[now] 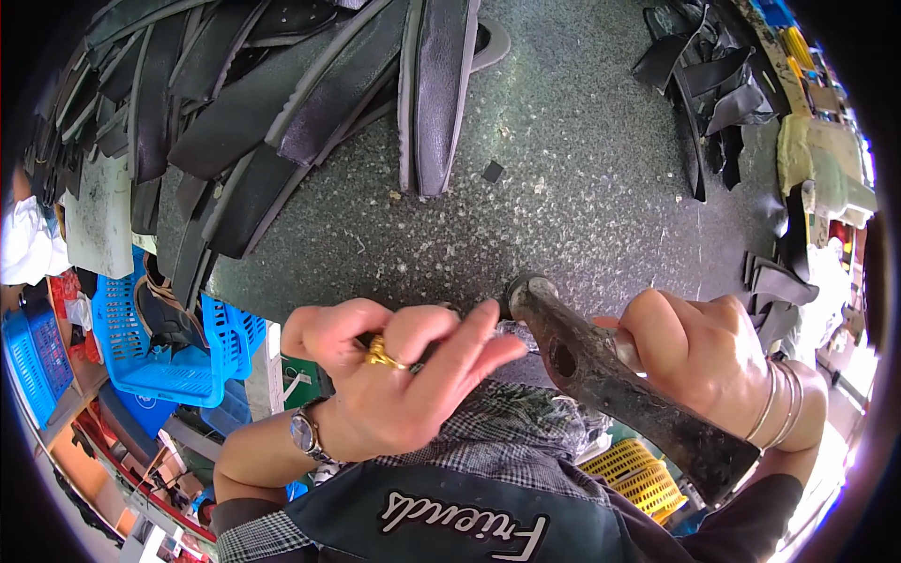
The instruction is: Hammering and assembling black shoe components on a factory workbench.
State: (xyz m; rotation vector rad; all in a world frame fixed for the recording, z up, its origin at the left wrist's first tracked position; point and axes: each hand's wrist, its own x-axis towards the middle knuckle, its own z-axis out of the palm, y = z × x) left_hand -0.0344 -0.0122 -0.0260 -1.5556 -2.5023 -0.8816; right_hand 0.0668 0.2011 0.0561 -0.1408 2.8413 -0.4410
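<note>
My right hand (690,352) is closed round the handle of a hammer. The worn, dark metal hammer head (648,408) slants across the near edge of the table, its round striking face at the upper left end. My left hand (394,375), with a gold ring and a wristwatch, is just left of that face. Its fingers are bent and bunched, with a dark bit showing between them; what they hold is hidden. Black leather-like strips with grey edges (436,103) lie piled beyond my left hand, one pointing toward me.
The speckled dark tabletop (582,188) bears a small black square (493,171). Black scraps (709,84) are heaped at the far right, with more pieces (781,286) at the right edge. Blue baskets (164,366) stand at left below the table; a yellow basket (638,474) is below right.
</note>
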